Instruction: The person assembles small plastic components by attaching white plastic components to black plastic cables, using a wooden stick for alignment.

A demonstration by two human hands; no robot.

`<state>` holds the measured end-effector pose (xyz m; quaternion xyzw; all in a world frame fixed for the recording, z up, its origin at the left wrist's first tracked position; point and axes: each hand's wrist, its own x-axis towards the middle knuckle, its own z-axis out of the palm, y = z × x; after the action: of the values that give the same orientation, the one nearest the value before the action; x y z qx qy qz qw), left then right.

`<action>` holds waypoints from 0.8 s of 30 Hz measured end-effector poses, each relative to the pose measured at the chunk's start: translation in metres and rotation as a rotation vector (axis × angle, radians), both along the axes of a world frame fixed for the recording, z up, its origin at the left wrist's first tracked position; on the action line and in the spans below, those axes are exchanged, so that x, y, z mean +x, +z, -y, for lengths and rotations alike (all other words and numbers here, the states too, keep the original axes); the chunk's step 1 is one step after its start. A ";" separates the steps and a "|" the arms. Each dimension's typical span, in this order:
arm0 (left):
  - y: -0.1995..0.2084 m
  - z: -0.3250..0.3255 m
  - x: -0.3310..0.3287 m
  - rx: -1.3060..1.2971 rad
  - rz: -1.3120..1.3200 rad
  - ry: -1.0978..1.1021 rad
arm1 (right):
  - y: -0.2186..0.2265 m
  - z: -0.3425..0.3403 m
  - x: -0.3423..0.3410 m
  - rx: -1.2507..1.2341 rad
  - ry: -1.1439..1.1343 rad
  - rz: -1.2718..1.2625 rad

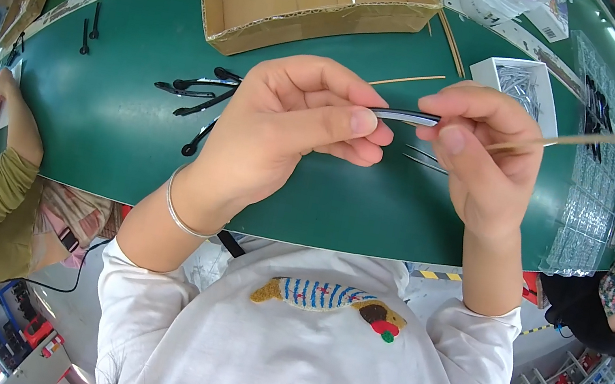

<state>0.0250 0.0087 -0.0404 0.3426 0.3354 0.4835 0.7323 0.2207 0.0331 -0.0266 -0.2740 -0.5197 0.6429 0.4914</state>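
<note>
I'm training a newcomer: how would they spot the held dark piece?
Over the green table, look between the left hand and right hand. The slim dark strip bridges them. Unlike the black pieces lying further left, it is held up and shows a pale streak.

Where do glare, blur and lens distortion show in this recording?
All in the head view: pale sheen on the smooth green tabletop, whose near edge bows; blurred outer end on the thin tan wooden stick at the right hand; black surround at the corners; the slim curved dark strip's pale band could be reflection or colour.
</note>
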 end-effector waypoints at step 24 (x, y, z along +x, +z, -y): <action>0.000 0.005 0.004 0.141 0.010 0.081 | -0.001 -0.007 0.010 -0.021 0.163 -0.029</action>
<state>0.0292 0.0039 -0.0400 0.3770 0.3103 0.5371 0.6878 0.2312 0.0399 -0.0277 -0.2266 -0.5264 0.6900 0.4420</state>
